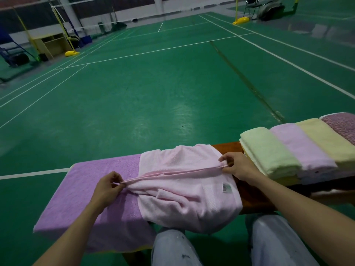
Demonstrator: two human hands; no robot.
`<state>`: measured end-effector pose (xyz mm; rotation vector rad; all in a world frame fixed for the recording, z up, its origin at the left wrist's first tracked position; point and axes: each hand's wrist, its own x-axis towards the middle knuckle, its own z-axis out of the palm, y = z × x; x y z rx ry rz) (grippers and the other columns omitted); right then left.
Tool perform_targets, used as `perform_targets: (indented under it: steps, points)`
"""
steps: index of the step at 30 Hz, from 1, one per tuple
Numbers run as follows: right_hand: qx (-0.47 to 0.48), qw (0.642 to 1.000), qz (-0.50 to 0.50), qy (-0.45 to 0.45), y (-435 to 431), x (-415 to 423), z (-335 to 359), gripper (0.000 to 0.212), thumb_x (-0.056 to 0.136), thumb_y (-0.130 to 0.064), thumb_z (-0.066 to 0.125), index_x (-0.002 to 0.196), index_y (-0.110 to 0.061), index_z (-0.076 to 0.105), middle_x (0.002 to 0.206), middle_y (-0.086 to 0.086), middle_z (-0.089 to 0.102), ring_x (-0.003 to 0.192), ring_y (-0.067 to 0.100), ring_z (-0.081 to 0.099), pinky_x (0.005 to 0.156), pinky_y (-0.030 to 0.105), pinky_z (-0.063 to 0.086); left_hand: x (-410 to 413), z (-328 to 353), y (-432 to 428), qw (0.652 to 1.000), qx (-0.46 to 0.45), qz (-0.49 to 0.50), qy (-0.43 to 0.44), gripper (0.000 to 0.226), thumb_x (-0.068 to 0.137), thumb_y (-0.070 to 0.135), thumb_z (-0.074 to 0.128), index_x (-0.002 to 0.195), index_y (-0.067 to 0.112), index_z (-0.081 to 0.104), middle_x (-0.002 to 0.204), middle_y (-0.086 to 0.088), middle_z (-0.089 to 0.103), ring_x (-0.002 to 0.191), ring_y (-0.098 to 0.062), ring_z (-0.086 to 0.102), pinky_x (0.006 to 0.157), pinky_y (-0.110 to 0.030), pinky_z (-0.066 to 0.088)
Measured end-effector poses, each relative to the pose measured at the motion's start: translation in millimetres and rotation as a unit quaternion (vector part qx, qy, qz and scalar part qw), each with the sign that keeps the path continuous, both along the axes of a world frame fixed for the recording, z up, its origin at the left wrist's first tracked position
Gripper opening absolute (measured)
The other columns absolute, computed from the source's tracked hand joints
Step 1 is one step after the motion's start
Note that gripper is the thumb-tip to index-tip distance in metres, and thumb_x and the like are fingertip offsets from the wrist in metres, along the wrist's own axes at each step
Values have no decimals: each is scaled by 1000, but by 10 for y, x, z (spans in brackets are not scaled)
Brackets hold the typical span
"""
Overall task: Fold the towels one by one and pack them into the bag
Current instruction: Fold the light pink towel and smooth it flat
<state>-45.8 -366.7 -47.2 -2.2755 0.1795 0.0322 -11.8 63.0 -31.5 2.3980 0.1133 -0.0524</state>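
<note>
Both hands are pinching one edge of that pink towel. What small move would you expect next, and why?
Probably lay the taut edge down flat over the rest, making a fold. The left hand and right hand each pinch an end of one edge of the pink towel, stretched tight between them, while the cloth below lies bunched over a purple towel.

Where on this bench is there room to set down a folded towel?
Bare bench shows only as a strip between pink towel and folded stack, crossed by the right hand. The purple towel lies flat at left, nothing on it. Middle crowded.
</note>
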Motion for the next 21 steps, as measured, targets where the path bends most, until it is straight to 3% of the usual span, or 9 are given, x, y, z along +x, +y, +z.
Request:
perform_targets:
  steps: [3, 8, 10, 12, 14, 18, 21]
  points:
    - [-6, 1000, 1, -2, -18, 0, -8, 29, 77, -10, 83, 103, -14, 71, 98, 5, 68, 87, 21, 63, 61, 10, 45, -13, 16, -3, 1000, 2, 1, 0, 13, 84, 2, 69, 85, 10, 59, 88, -6, 65, 80, -21, 64, 62, -25, 47]
    - [3, 1000, -9, -2, -15, -26, 40, 20, 76, -14, 84, 91, -18, 72, 87, 2, 70, 78, 33, 67, 68, 44, 57, -26, 29, 2, 1000, -8, 2, 2, 13, 84, 0, 68, 86, 9, 58, 90, -8, 65, 82, -22, 64, 68, -28, 51]
    - [-10, 1000, -9, -3, -31, -26, 61, 15, 76, -16, 84, 87, -16, 74, 78, -1, 70, 72, 33, 66, 62, 37, 54, -30, 38, -5, 1000, -15, 7, 6, 13, 85, 0, 67, 86, 9, 58, 91, -8, 65, 83, -24, 64, 70, -31, 53]
    - [-49, 999, -5, -5, -45, -28, 84, 15, 77, -21, 83, 88, -13, 78, 76, 2, 70, 67, 22, 59, 56, 21, 43, -37, 49, -12, 1000, -26, 15, 6, 13, 85, -2, 66, 86, 8, 58, 92, -9, 64, 81, -26, 64, 70, -35, 56]
    - [-76, 997, -8, -8, -51, -49, 128, 18, 79, -26, 81, 89, -11, 79, 78, 4, 69, 67, 15, 53, 54, 16, 34, -52, 70, -27, 998, -48, 27, 4, 13, 85, -4, 65, 87, 5, 57, 93, -12, 64, 76, -29, 66, 66, -35, 58]
    - [-48, 999, -16, -8, -31, -97, 231, 14, 85, -28, 76, 90, -15, 75, 80, 1, 70, 47, 7, 53, 42, 18, 40, -93, 124, -94, 983, -170, 70, 2, 10, 88, -8, 59, 95, -3, 55, 93, -17, 62, 63, -31, 65, 52, -29, 58]
    - [28, 999, -40, -8, 12, -117, 318, 10, 91, -21, 70, 88, -12, 68, 62, 1, 63, 32, 16, 47, 33, 25, 39, -97, 164, -175, 949, -293, 110, 28, 14, 92, -7, 52, 103, -1, 57, 94, -19, 61, 72, -30, 63, 55, -27, 59]
